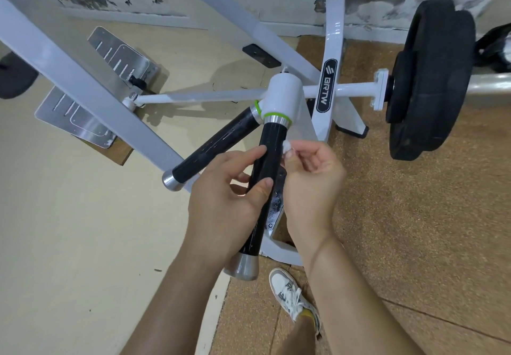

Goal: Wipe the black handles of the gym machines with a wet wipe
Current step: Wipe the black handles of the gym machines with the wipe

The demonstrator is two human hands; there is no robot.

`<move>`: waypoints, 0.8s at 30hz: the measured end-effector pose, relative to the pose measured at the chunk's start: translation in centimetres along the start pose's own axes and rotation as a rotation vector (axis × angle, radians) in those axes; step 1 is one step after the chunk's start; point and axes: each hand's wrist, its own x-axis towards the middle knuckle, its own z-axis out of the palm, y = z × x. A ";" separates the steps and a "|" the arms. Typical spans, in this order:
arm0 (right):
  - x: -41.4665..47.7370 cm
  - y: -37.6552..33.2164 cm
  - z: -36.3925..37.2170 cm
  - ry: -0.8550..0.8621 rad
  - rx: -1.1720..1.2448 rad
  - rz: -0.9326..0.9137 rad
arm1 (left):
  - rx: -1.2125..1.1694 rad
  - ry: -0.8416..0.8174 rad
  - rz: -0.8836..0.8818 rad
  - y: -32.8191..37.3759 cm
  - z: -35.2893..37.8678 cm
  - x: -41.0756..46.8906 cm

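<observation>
Two black handles branch from a white hub (283, 92) with green rings. The near handle (269, 150) runs down toward me and ends in a silver cap (243, 267). The far handle (218, 144) slants to the lower left. My left hand (226, 197) is wrapped loosely around the near handle's left side, fingers touching it. My right hand (309, 180) is on its right side and pinches a small white wet wipe (287, 146) against the handle.
The white machine frame (330, 50) stands behind the handles. Black weight plates (431, 78) hang on a bar at the right. Metal foot plates (121, 56) lie at the left. My shoe (290, 291) stands on the cork floor below the handle.
</observation>
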 end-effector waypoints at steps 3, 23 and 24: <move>-2.5 0.0 -1.0 -0.068 -0.024 0.002 | -0.038 0.009 -0.026 -0.1 0.0 -0.1; -5.4 0.0 -2.5 -0.161 0.016 0.157 | -0.256 0.149 -0.170 -0.7 0.4 -1.2; -6.0 -0.2 -3.1 -0.199 0.002 0.161 | -0.257 0.150 -0.180 -0.7 0.4 -1.2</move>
